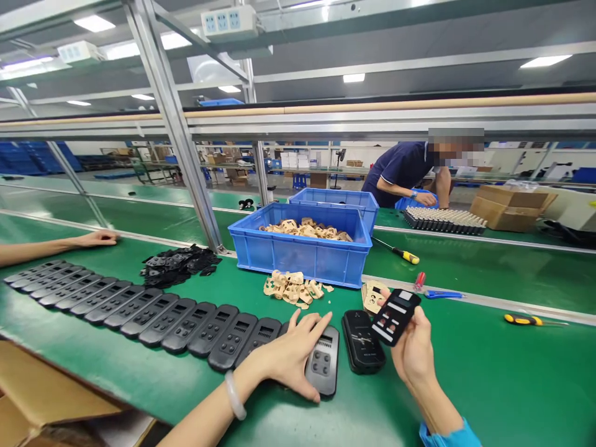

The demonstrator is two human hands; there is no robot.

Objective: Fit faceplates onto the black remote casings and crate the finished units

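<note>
While blue crates [32, 158] stand at the far left of the room, another person's bare forearm and hand [97, 239] rest on the glossy green counter [503, 385]. Below, an open cardboard box [51, 397] sits beside the counter's near edge. A long row of black units [156, 316] runs rightward across the surface, with a heap of black pieces [179, 264] behind it. A metal post [170, 118] rises to the overhead frame, which carries a white power strip [228, 22] under a grey ceiling with bright lamps.

Farther right, a blue bin [298, 254] holds tan pieces, and more tan scraps [291, 288] lie loose before it. The person's left hand [298, 351], wearing a pale bracelet [235, 395], straddles the end unit [326, 366] of the row, its grip spread. Just beside that unit lies a thicker black device [363, 347]. The right hand [414, 347] has its grip pinching a black panel [395, 316], raised over the counter next to that device. Behind stand a red-handled tool [420, 279] and a blue cutter [442, 294], both lying flat; across the counter a co-worker in a dark shirt [400, 171] bends over rows of pale-topped parts [444, 220]. At the right lie a yellow-and-black screwdriver [524, 320] and, farther back, a cardboard carton [505, 208].
</note>
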